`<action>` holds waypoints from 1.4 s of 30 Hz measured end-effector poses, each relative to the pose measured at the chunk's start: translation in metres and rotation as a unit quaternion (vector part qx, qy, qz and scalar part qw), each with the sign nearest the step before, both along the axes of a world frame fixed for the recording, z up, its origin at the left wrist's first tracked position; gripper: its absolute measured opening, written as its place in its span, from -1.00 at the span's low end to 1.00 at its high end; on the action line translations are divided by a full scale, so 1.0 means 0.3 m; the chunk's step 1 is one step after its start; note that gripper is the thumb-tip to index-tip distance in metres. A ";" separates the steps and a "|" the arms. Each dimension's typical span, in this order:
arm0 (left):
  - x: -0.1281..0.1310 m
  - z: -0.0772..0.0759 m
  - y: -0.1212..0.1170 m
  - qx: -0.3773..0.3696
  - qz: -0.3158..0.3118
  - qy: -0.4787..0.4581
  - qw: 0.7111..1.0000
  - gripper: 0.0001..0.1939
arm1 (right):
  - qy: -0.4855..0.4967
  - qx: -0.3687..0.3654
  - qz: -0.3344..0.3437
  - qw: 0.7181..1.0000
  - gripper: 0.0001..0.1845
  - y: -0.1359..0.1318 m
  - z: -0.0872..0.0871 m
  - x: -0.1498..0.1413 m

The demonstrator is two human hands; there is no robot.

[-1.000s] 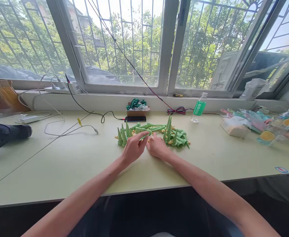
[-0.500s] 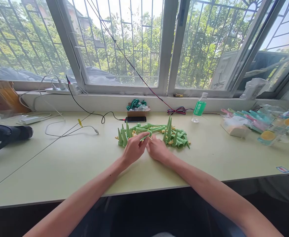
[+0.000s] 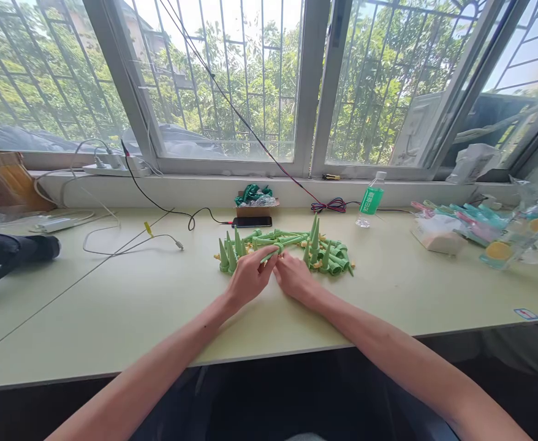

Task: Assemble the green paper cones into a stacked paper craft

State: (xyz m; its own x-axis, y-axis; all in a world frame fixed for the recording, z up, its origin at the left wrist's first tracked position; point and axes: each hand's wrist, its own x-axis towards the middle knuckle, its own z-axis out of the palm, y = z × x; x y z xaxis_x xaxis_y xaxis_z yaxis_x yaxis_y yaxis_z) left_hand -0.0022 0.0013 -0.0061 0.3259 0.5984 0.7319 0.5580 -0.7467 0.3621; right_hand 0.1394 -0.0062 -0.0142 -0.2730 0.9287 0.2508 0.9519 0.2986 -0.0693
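Note:
My left hand [image 3: 249,274] is closed in a pinch on a slim green plastic piece [image 3: 269,256], with a ring-like part near its far end. Pressed close beside it, my right hand [image 3: 293,275] has its fingers curled at the end of the same piece; the fingertips are partly hidden, so I cannot tell what lies between them. Around and behind both hands is a pile of green plastic parts [image 3: 337,260]. Pointed green cones stand upright to the left [image 3: 224,256] and right [image 3: 315,242]. Small yellowish bits are scattered among them.
Behind the pile lie a phone [image 3: 253,222] on a cable and a small box [image 3: 255,210] of crumpled wrapping. A water bottle [image 3: 371,201] stands back right, near colourful plastic items [image 3: 475,217] and a clear bag [image 3: 517,239]. Headphones [image 3: 16,248] and cables [image 3: 131,245] lie left.
My hands and the green piece are almost unmoved. At the far right, the clear bag has shifted upward, and another person's hand there has moved mostly out of view.

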 end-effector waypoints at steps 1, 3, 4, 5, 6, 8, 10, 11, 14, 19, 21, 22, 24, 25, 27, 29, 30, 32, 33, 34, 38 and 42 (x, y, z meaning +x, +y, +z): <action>0.000 0.000 0.000 0.001 0.000 0.000 1.000 -0.75 | 0.000 0.000 -0.002 1.000 -0.70 0.001 0.000 0.000; 0.000 -0.001 0.000 0.002 0.000 0.002 1.000 -0.75 | 0.001 0.002 -0.004 1.000 -0.69 0.001 0.001 0.000; 0.000 -0.002 0.000 0.003 0.000 0.004 1.000 -0.75 | 0.003 0.004 -0.005 1.000 -0.68 0.000 0.001 0.000; -0.001 -0.002 0.000 0.004 0.000 0.005 1.000 -0.75 | 0.004 0.005 -0.005 1.000 -0.68 -0.001 0.002 -0.001; -0.001 -0.002 0.000 0.006 0.000 0.006 1.000 -0.75 | 0.006 0.006 -0.005 1.000 -0.67 -0.001 0.003 -0.001; -0.001 -0.001 0.000 0.008 -0.001 0.009 1.000 -0.76 | 0.008 0.005 -0.005 1.000 -0.66 -0.003 0.005 -0.001; -0.001 0.000 0.000 0.009 -0.003 0.010 1.000 -0.75 | 0.010 0.003 -0.004 1.000 -0.65 -0.006 0.007 -0.001; -0.001 0.000 0.000 0.008 -0.004 0.010 1.000 -0.75 | 0.010 0.004 -0.003 1.000 -0.65 -0.007 0.008 0.000; -0.001 -0.002 0.002 0.005 -0.008 0.014 1.000 -0.75 | 0.010 0.003 -0.004 1.000 -0.66 -0.011 0.011 0.000; -0.001 -0.006 0.005 0.008 -0.016 0.024 1.000 -0.76 | 0.016 -0.013 -0.010 1.000 -0.66 -0.016 0.017 -0.002; -0.001 -0.006 0.004 0.005 -0.018 0.026 0.999 -0.76 | 0.017 -0.016 -0.010 1.000 -0.65 -0.016 0.017 -0.002; -0.001 -0.005 0.003 0.003 -0.019 0.027 0.999 -0.77 | 0.017 -0.018 -0.011 1.000 -0.65 -0.015 0.017 -0.001; 0.000 -0.003 0.001 -0.001 -0.022 0.029 0.999 -0.77 | 0.016 -0.020 -0.013 1.000 -0.65 -0.013 0.014 0.000; 0.000 -0.002 0.000 -0.002 -0.023 0.029 0.999 -0.77 | 0.016 -0.020 -0.013 1.000 -0.65 -0.013 0.013 0.001; 0.001 -0.001 -0.002 -0.004 -0.024 0.030 0.999 -0.77 | 0.014 -0.017 -0.012 1.000 -0.65 -0.013 0.012 0.003; 0.001 -0.001 -0.002 -0.002 -0.024 0.031 0.999 -0.77 | 0.012 -0.015 -0.011 1.000 -0.66 -0.014 0.014 0.003; 0.001 -0.001 -0.002 0.000 -0.025 0.032 0.999 -0.77 | 0.011 -0.015 -0.011 1.000 -0.66 -0.015 0.016 0.003; 0.001 -0.001 -0.001 0.003 -0.027 0.034 0.999 -0.77 | 0.011 -0.017 -0.013 1.000 -0.67 -0.018 0.020 0.003; 0.001 -0.001 -0.001 0.005 -0.028 0.034 0.999 -0.77 | 0.011 -0.019 -0.014 1.000 -0.67 -0.019 0.022 0.003; 0.001 -0.001 -0.001 0.006 -0.030 0.034 0.999 -0.77 | 0.012 -0.020 -0.016 1.000 -0.67 -0.020 0.024 0.003; 0.002 0.001 -0.003 0.009 -0.033 0.033 0.999 -0.76 | 0.013 -0.015 -0.014 1.000 -0.67 -0.022 0.026 0.004; 0.003 0.003 -0.005 0.010 -0.035 0.033 0.999 -0.76 | 0.013 -0.024 -0.015 1.000 -0.65 -0.023 0.027 0.006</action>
State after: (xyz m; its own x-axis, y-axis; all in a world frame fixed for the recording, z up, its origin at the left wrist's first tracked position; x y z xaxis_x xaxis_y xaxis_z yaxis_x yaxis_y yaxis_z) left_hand -0.0012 -0.0003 -0.0053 0.4150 0.5571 0.7193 0.5259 -0.7920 0.3100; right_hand 0.1410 -0.0131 -0.0061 -0.2397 0.9473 0.2123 0.9577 0.2666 -0.1082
